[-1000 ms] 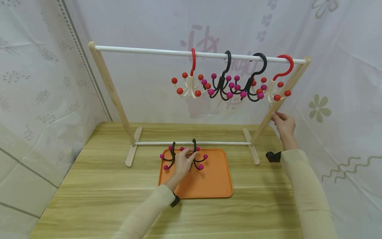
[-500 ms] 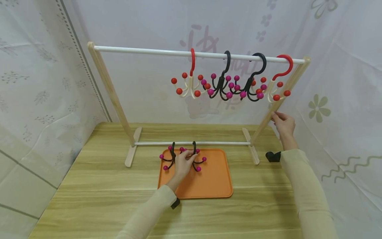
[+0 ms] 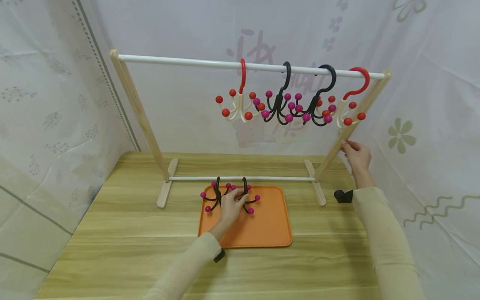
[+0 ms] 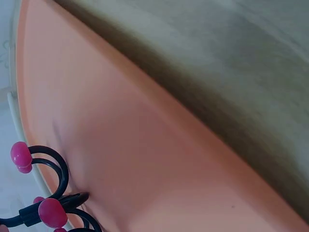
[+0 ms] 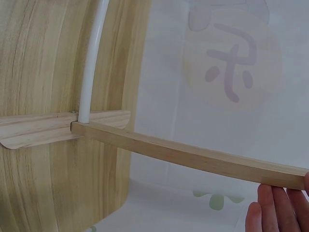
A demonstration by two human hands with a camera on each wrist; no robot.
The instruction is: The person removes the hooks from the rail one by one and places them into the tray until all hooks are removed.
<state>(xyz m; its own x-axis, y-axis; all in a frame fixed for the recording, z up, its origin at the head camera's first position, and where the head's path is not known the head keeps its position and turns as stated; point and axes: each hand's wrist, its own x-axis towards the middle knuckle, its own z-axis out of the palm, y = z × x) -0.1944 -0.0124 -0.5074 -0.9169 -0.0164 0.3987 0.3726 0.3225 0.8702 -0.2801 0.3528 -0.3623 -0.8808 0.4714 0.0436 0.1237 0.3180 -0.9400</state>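
Slightly shifted black hook (image 3: 244,188) under left hand (image 3: 229,207) fingertips, on tray (image 3: 270,233).

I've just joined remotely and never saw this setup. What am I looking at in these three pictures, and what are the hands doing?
No machine here: a person works with bare hands and wears three cameras. The wide picture comes from the head; the other two come from the wrists. On the wooden table stands a wooden rack with a white rail, where four multi-armed hooks with ball tips hang. In front lies an orange tray with two black hooks with pink balls. The left hand grips one of them; its wrist camera shows tray and hook close up. The right hand holds the rack's right leg, as its wrist camera shows.
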